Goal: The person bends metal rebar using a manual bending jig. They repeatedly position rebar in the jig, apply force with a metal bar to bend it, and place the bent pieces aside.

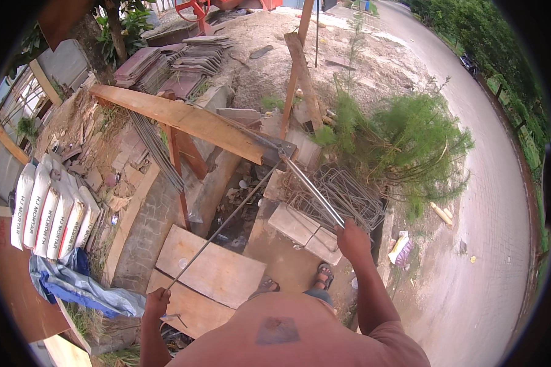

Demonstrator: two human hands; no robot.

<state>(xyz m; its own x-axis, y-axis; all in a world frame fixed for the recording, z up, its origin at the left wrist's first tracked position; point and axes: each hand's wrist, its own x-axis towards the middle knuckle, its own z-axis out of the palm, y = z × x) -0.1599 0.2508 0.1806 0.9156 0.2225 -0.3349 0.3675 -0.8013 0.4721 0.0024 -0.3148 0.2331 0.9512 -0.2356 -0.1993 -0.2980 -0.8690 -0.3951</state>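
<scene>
My left hand point(158, 303) is closed around a thin steel rod point(226, 235), which slants up to the end of a wooden beam point(183, 119). A short bent piece of metal shows beside that hand. My right hand point(353, 240) grips a shiny metal pipe point(312, 189). The pipe's far end meets the rod at a dark metal plate point(288, 148) on the beam's end; how they engage there is too small to make out. Wooden posts point(176, 153) hold the beam up. Below the pipe lies a pile of bent steel frames point(355, 196).
Pale boards point(211, 266) lie left of my feet, by a debris-filled trench point(242, 211). White sacks point(55, 211) and a blue tarp point(89, 284) are at left. More rods point(156, 147) lean beneath the beam. A green bush point(404, 134) and paved road point(483, 202) are at right.
</scene>
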